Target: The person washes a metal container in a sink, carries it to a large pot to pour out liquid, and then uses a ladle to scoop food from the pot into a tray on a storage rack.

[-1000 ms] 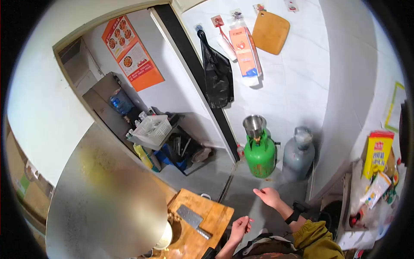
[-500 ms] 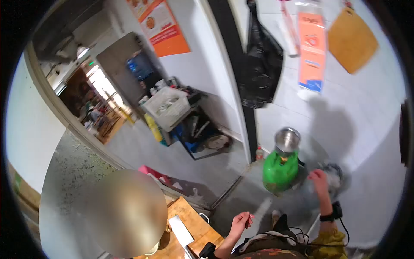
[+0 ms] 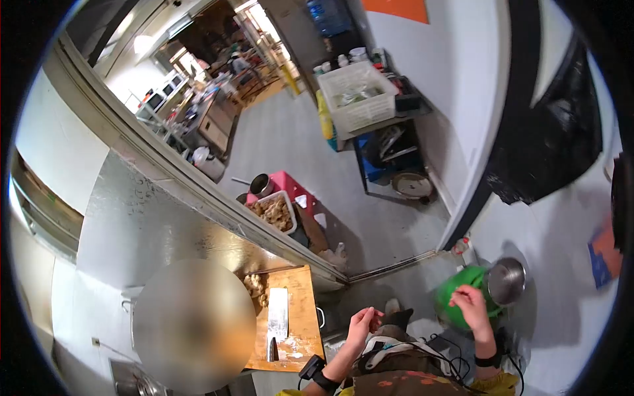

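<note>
My left hand (image 3: pixel 364 325) is in front of my body with its fingers loosely curled in, and nothing shows in it. It is to the right of a wooden cutting board (image 3: pixel 300 310), apart from it. On the board lies a cleaver (image 3: pixel 279 313) with a wide pale blade and a dark handle, beside knobbly ginger-like pieces (image 3: pixel 254 286). My right hand (image 3: pixel 470 307) hangs with bent, parted fingers and holds nothing visible. Behind it are a green bag (image 3: pixel 449 290) and a steel pot (image 3: pixel 506 282); touching cannot be told.
A raised door track (image 3: pixel 389 266) crosses the floor. Beyond it stand a tub of brown pieces (image 3: pixel 276 212) and a cart carrying a white basket (image 3: pixel 370 112). A black plastic bag (image 3: pixel 548 145) hangs at right. A blurred round patch hides part of the lower left.
My view has swung left, bringing the cutting board and doorway further in. Both hands stay raised before my body; the right has shifted a little left and down in view.
</note>
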Available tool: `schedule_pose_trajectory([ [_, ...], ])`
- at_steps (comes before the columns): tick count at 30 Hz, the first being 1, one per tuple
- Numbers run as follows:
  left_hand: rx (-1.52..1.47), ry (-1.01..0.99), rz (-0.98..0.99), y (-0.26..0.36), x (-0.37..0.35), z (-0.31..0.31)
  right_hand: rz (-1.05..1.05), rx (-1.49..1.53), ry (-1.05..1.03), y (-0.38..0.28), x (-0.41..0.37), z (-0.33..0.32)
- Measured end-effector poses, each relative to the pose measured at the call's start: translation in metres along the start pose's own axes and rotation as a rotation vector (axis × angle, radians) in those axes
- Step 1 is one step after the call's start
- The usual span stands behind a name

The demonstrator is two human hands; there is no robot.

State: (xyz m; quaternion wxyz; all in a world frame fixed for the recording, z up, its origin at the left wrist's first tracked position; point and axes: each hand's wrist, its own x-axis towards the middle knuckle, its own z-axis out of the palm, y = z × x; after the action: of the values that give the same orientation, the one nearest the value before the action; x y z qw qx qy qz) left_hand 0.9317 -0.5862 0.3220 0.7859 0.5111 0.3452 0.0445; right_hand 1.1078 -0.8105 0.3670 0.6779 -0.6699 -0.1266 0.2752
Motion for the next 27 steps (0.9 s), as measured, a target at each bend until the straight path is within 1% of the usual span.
schedule_pose_trajectory([
  [1,-0.017,0.015,-0.031,0.01,0.012,0.002,0.004,0.007,-0.062,-0.005,0.021,0.015],
  [4,-0.101,0.04,0.009,0.033,0.066,0.002,-0.012,-0.014,-0.211,-0.021,0.09,0.054],
  [5,-0.135,0.044,-0.007,0.045,0.086,0.001,-0.024,-0.032,-0.256,-0.026,0.114,0.063],
  [8,-0.149,0.036,0.063,0.087,0.153,-0.007,-0.012,-0.106,-0.318,-0.049,0.191,0.094],
  [11,-0.199,0.043,0.014,0.13,0.205,-0.023,0.057,-0.082,-0.386,-0.06,0.259,0.122],
  [12,-0.205,0.039,0.024,0.147,0.228,-0.028,0.056,-0.085,-0.417,-0.069,0.285,0.13],
  [13,-0.212,0.056,0.019,0.156,0.249,-0.036,0.09,-0.068,-0.437,-0.074,0.304,0.138],
  [16,-0.234,0.118,-0.011,0.194,0.305,-0.053,0.098,-0.079,-0.472,-0.078,0.365,0.158],
  [17,-0.243,0.164,-0.081,0.212,0.321,-0.054,0.107,-0.091,-0.481,-0.081,0.384,0.166],
  [20,-0.281,0.204,-0.02,0.242,0.386,-0.068,0.171,-0.111,-0.5,-0.08,0.443,0.196],
  [21,-0.315,0.191,-0.028,0.258,0.402,-0.073,0.205,-0.197,-0.537,-0.085,0.465,0.208],
  [24,-0.359,0.199,0.03,0.296,0.453,-0.093,0.191,-0.225,-0.641,-0.078,0.54,0.242],
  [25,-0.348,0.228,0.038,0.308,0.467,-0.102,0.195,-0.164,-0.639,-0.082,0.565,0.257],
  [27,-0.321,0.302,0.074,0.341,0.496,-0.126,0.173,-0.164,-0.676,-0.093,0.622,0.286],
])
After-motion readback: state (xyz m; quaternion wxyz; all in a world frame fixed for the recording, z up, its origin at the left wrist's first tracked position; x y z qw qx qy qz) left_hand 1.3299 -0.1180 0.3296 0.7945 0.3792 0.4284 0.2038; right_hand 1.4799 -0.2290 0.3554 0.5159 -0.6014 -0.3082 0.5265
